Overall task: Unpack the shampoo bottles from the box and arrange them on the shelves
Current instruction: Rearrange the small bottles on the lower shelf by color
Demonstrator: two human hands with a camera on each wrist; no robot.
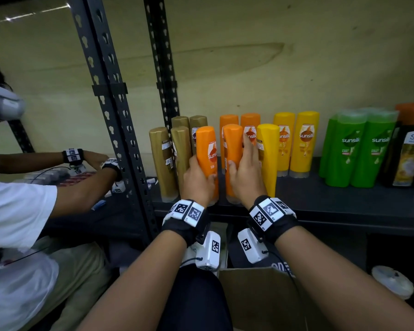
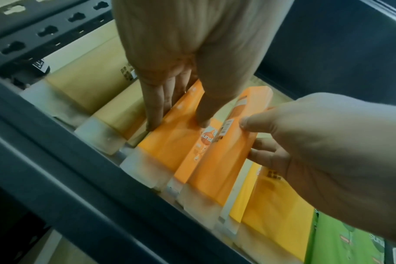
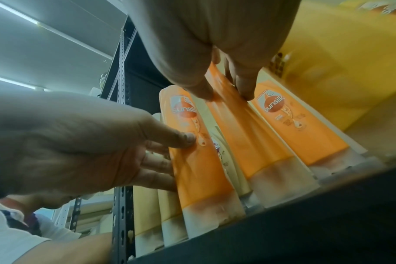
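**Two orange bottles set down at the shelf's front edge**

Cardboard comes first: the box (image 1: 261, 299) sits open below the forearms, its inside hidden from here. Above it, both wrists reach over the lip of the dark shelf (image 1: 332, 199). The left hand (image 1: 197, 181) wraps the left orange bottle (image 1: 207, 154), thumb on its label, fingers behind. The right hand (image 1: 245, 170) grips the right orange bottle (image 1: 232, 158), which faces sideways, probably about to be turned label-out. Both stand cap-down in front of two more orange ones (image 1: 250, 123), so colours stay grouped. Brown bottles (image 1: 163, 161) stand left, yellow bottles (image 1: 306, 139) and green bottles (image 1: 359, 149) right.
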